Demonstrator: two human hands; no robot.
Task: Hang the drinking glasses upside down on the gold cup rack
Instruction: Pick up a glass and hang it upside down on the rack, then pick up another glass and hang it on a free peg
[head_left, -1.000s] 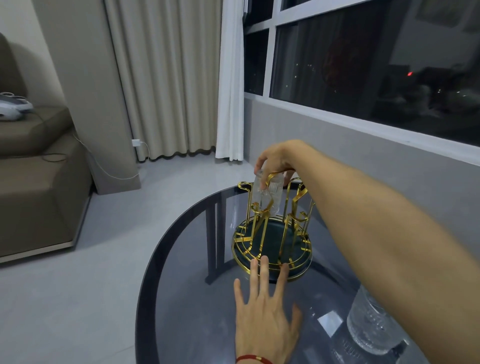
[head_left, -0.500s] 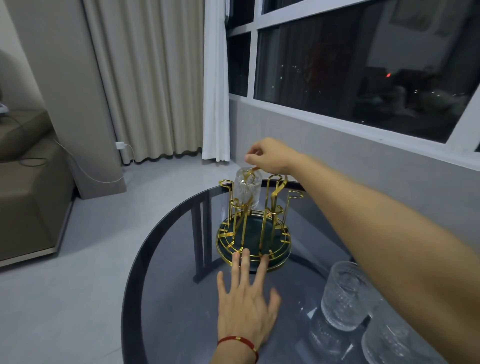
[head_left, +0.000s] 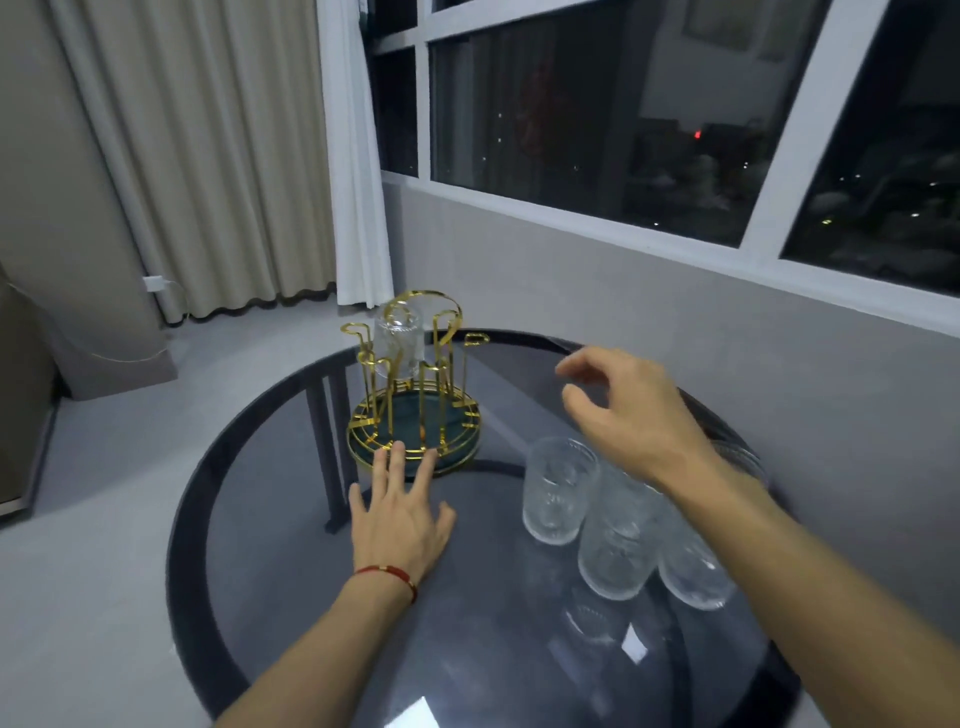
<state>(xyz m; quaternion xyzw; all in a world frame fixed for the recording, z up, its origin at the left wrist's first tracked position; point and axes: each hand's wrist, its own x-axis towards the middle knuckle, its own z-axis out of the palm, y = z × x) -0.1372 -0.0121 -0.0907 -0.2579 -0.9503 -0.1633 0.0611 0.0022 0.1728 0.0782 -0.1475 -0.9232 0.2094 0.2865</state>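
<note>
Two bare hands show in the head view, over a round dark glass table (head_left: 291, 597). The left hand (head_left: 402, 512) lies flat, palm down, fingers spread, its fingertips (head_left: 397, 451) touching the near rim of the gold cup rack (head_left: 415, 415); a red cord bracelet (head_left: 389, 574) circles that wrist. The right hand (head_left: 631, 410) hovers in the air above the table, right of the rack, its grip wide and empty, fingers loosely curled toward the rack. No writing can be read anywhere. One drinking glass (head_left: 397, 345) hangs upside down on a far-left prong of the rack; the other prongs are bare. Three more glasses stand upright and empty in a close row just below the right wrist: the first (head_left: 556, 491) nearest the rack, a second (head_left: 615, 551), and a third (head_left: 693, 571) partly hidden by the forearm.
</note>
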